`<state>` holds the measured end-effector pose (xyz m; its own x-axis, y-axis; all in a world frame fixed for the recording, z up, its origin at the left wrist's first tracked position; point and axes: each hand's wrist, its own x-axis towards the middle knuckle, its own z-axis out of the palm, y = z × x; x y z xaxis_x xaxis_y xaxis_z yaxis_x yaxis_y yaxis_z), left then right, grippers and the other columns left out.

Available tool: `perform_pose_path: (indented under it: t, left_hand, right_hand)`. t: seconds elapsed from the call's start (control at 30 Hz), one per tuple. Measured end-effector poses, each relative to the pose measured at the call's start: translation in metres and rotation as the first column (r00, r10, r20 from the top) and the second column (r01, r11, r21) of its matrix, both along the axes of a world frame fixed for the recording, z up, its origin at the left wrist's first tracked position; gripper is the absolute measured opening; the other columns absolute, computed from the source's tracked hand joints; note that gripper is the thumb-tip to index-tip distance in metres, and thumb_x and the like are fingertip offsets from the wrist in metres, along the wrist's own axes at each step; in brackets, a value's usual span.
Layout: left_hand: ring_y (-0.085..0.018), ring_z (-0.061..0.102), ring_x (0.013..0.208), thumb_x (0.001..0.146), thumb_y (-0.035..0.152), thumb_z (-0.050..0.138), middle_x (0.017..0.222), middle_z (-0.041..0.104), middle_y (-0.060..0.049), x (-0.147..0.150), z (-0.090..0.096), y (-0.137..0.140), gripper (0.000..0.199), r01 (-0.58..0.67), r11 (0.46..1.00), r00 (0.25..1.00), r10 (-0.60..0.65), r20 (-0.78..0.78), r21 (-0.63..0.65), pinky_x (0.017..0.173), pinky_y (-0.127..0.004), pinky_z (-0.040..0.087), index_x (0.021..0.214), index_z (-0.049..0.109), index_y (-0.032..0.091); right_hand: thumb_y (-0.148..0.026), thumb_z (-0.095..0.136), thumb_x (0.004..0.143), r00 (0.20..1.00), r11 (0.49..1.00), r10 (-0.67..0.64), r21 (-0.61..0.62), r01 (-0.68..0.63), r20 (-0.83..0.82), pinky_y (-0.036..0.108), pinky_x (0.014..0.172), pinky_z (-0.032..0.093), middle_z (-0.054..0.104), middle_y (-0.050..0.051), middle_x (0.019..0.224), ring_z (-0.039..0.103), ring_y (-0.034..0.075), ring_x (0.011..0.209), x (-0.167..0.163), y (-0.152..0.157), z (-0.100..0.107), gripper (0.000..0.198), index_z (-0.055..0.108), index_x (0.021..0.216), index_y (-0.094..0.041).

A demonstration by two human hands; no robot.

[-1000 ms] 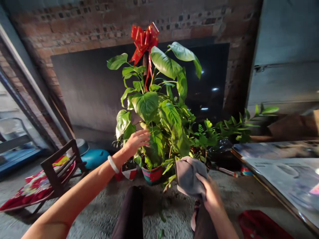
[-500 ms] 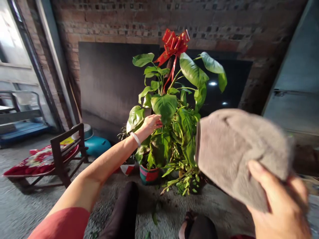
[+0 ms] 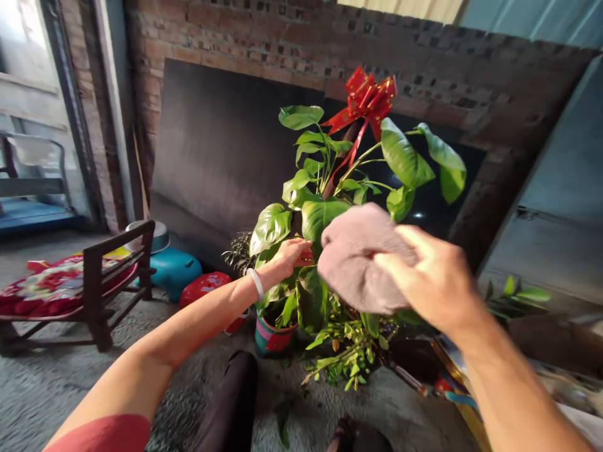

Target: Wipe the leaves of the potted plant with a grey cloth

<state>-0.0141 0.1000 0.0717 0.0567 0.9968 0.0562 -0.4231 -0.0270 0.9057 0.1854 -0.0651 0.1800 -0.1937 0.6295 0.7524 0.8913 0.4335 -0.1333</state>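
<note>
One brick wall (image 3: 264,37) fills the back of the view, and one dark panel (image 3: 221,144) leans against it. On the rough concrete floor (image 3: 47,389) at the left stands one low wooden chair (image 3: 101,282) with one red patterned cushion (image 3: 42,292) on its seat. Beside the chair lie one teal container (image 3: 172,270) with a metal bowl (image 3: 155,233) at its top, and one red bag (image 3: 205,285). In front of the panel stands one tall potted plant (image 3: 330,188) with broad green leaves, set in one striped pot (image 3: 271,333), and one red ribbon bow (image 3: 365,97) is tied at its top. A second, smaller plant with narrow leaves (image 3: 348,351) sprawls just beside the pot. The person's two arms reach toward the tall plant. The right hand (image 3: 436,282) is clamped on one grey cloth (image 3: 358,260), thumb on top, and holds it against the middle of the foliage, just right of the big central leaf (image 3: 318,216). The left hand (image 3: 292,254), with one white bangle (image 3: 257,282) on its wrist, has its fingers closed lightly on the lower edge of that same leaf.
</note>
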Motion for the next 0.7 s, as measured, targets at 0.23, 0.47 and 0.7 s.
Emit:
perform_pose_path:
  t: [0.23, 0.47, 0.7]
  left_hand:
    - [-0.022, 0.069, 0.067, 0.085, 0.021, 0.081, 0.068, 0.068, -0.005, 0.013, -0.005, -0.012, 0.025, 0.100, 0.992, 0.994, -0.103, 0.043, 0.081, 0.064, -0.035, 0.058, 0.067, 0.063, 0.023]
    - [-0.023, 0.071, 0.098, 0.069, 0.016, 0.087, 0.104, 0.077, -0.006, -0.104, -0.038, -0.002, 0.040, -0.455, 0.820, 0.883, 0.466, 0.058, 0.346, 0.079, -0.027, 0.056, 0.108, 0.079, 0.023]
    - [-0.016, 0.066, 0.073, 0.069, 0.018, 0.087, 0.088, 0.072, -0.002, -0.151, -0.045, 0.062, 0.044, -0.357, 0.925, 0.928, 0.367, 0.064, -0.134, 0.074, -0.028, 0.053, 0.108, 0.067, 0.018]
  right_hand:
    - [-0.036, 0.065, 0.073, 0.993, 0.949, -0.045, 0.307, 0.076, -0.106, 0.040, 0.070, 0.043, 0.059, 0.003, 0.076, 0.051, 0.023, 0.070, -0.034, 0.054, 0.035, 0.020, 0.047, 0.079, -0.030]
    - [-0.035, 0.065, 0.075, 0.997, 0.968, 0.064, -0.241, -0.069, -0.032, 0.046, 0.087, 0.056, 0.081, 0.007, 0.107, 0.073, 0.034, 0.095, -0.025, 0.037, -0.007, 0.027, 0.075, 0.099, -0.030]
    - [-0.026, 0.069, 0.075, 0.976, 0.887, 0.191, 0.446, -0.123, -0.109, 0.038, 0.076, 0.049, 0.059, -0.001, 0.077, 0.056, 0.020, 0.074, -0.093, 0.057, 0.054, 0.014, 0.057, 0.082, -0.027]
